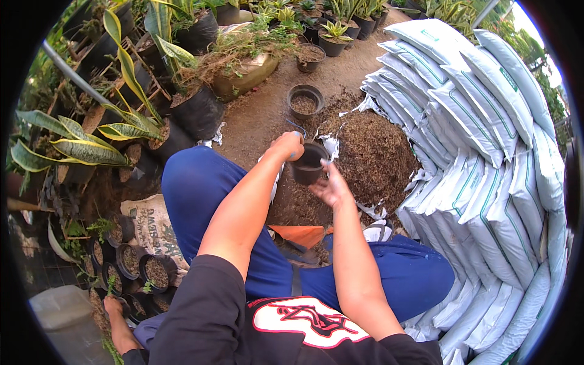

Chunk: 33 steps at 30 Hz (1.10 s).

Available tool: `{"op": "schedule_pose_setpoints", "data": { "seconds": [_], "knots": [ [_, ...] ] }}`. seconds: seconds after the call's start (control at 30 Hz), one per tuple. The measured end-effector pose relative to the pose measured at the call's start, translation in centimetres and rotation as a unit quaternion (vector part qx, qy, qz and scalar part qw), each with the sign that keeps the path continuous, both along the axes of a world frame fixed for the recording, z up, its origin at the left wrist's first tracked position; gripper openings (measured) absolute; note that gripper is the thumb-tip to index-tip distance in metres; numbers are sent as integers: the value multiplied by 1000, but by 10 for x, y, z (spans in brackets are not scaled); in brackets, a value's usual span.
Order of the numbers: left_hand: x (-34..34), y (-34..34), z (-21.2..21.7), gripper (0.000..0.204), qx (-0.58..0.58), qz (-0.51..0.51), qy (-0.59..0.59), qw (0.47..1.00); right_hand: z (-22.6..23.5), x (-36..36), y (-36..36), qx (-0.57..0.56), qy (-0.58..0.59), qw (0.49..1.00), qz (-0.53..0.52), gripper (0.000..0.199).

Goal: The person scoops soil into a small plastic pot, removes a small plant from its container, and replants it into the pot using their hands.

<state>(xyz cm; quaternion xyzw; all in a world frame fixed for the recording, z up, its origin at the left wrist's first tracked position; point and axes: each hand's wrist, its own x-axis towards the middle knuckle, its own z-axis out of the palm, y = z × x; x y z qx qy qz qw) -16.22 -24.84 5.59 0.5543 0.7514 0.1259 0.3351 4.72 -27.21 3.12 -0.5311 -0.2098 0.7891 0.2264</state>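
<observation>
Left fingers: curled shut on the rim of a small black pot (308, 163), gripping its left edge.
Left hand (288, 146): above the left knee, forearm reaching out from the black sleeve.
Right fingers: spread apart and slack, holding nothing; the fingertips lie just beside the pot's right rim, and whether they touch it cannot be told.
Right hand (331, 187): palm turned up, just below and right of the pot.
Pot: held in the air between the two hands, upright or slightly tilted, over the near edge of the soil heap (371, 155); its inside looks dark, and any filling cannot be told.
Soil heap: brown, coarse mix spread on torn white sheeting, just ahead of the knees.
Second pot (305, 100): black, on the ground beyond the heap, holding some soil.
Sacks (486, 152): white, stacked in a wall along the right, touching the heap's far side.
Legs (201, 182): blue trousers, knees apart on either side of the work.
Filled pots (143, 274): a cluster of small black ones at lower left, near another person's hand (112, 304).
Plants (79, 146): striped, sword-leaved, in black bags at left.
</observation>
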Motion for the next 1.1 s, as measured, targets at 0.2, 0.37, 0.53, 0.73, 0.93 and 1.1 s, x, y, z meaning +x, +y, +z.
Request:
{"op": "schedule_pose_setpoints", "data": {
  "seconds": [0.2,0.37,0.53,0.73,0.93,1.1],
  "knots": [
    [25,-7,1,45,-66,-158,31,985,-43,43,-66,-137,57,984,-102,87],
    [31,-4,-11,53,-94,-194,49,975,-46,79,-65,-167,45,975,-143,87],
    [49,-2,-12,58,-98,-222,73,967,-68,99,-63,-159,-70,984,-46,73],
    [46,-19,-66,53,-139,-185,33,972,-76,123,-63,-55,-322,945,-17,70],
    [63,-88,-144,45,14,-97,-10,995,-36,129,-54,-87,-226,968,-65,87],
    [127,-45,-129,45,4,32,-118,992,-55,155,-41,-166,-123,968,-139,99]
  ]
}}
